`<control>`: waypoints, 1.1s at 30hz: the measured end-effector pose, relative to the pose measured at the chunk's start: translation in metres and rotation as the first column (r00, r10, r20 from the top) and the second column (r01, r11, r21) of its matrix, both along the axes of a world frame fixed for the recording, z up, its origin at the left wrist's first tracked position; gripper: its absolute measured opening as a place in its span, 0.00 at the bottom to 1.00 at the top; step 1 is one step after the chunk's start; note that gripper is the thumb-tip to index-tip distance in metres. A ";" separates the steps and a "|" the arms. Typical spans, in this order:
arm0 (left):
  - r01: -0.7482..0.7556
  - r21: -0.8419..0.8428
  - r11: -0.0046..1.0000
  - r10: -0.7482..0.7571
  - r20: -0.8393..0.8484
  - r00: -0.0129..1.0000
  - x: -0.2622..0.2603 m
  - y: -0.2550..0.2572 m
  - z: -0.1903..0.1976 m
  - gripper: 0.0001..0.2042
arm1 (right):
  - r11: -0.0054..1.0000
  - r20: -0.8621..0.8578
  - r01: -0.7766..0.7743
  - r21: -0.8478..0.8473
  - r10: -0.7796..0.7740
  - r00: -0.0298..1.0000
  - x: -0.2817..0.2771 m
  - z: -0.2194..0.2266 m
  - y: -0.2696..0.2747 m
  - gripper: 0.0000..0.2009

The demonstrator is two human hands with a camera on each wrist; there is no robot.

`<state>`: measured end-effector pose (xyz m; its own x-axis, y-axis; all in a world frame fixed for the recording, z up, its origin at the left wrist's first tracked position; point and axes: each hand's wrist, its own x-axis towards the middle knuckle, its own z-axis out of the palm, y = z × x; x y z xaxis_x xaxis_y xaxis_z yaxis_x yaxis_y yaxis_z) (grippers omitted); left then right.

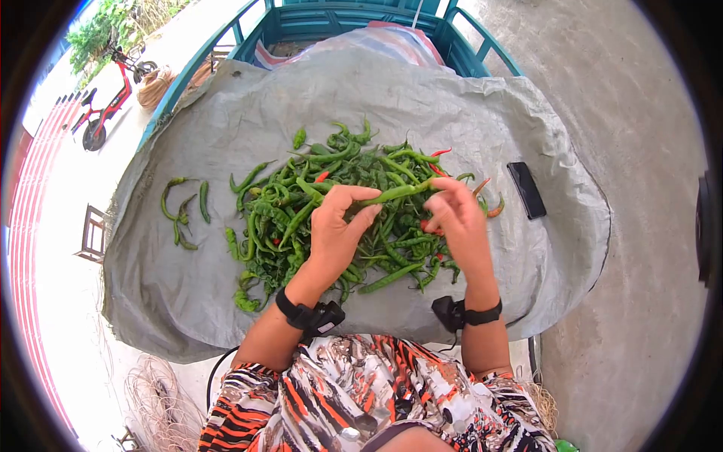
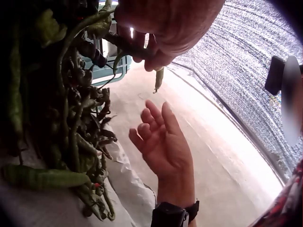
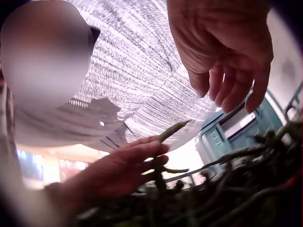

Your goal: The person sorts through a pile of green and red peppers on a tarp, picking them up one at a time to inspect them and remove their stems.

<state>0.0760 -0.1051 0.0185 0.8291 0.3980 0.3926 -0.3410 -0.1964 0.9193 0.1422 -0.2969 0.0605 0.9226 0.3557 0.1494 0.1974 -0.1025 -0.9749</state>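
Between its thumb and fingers, my left hand [image 1: 332,230] pinches a long green chili pepper [image 1: 399,193] above the pile. In the left wrist view the pepper's thin end [image 2: 159,79] sticks out below the fingers. My right hand [image 1: 461,226] is at the pepper's far end in the head view. Both wrist views show a gap between it and the pepper, its fingers loosely bent with nothing in them. Beneath both hands spreads a heap of green chili peppers [image 1: 282,200], with a few red ones among them.
A grey tarp [image 1: 203,279] lies under the heap. Several peppers [image 1: 181,215] sit apart at the left. A black phone [image 1: 526,190] lies on the tarp at the right. Behind stands a teal cart bed [image 1: 354,15] with a striped sheet [image 1: 376,47]. A red scooter [image 1: 113,105] is parked far left.
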 end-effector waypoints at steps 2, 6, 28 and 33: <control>0.058 0.173 0.983 -0.062 0.016 0.998 -0.005 0.001 0.012 0.11 | 0.965 -0.180 -0.161 0.207 0.199 0.963 -0.012 0.004 0.013 0.13; 0.111 0.420 0.901 -0.132 0.020 0.991 -0.007 0.001 0.013 0.14 | 0.953 -0.216 -0.171 0.252 0.227 0.949 -0.012 -0.008 0.019 0.16; 0.113 -0.279 0.954 -0.129 -0.041 0.991 -0.017 0.010 0.028 0.22 | 0.995 -0.072 0.051 -0.087 -0.058 0.996 -0.013 -0.007 -0.023 0.20; 0.298 -0.435 0.850 -0.370 -0.088 0.925 -0.017 0.008 0.017 0.22 | 0.983 -0.129 -0.170 0.065 0.178 0.976 -0.038 -0.006 0.013 0.13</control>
<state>0.0592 -0.0975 0.0357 0.9782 0.1790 0.1055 -0.1572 0.3051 0.9393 0.1046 -0.2844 0.0544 0.8601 0.5074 0.0518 0.0750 -0.0253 -0.9969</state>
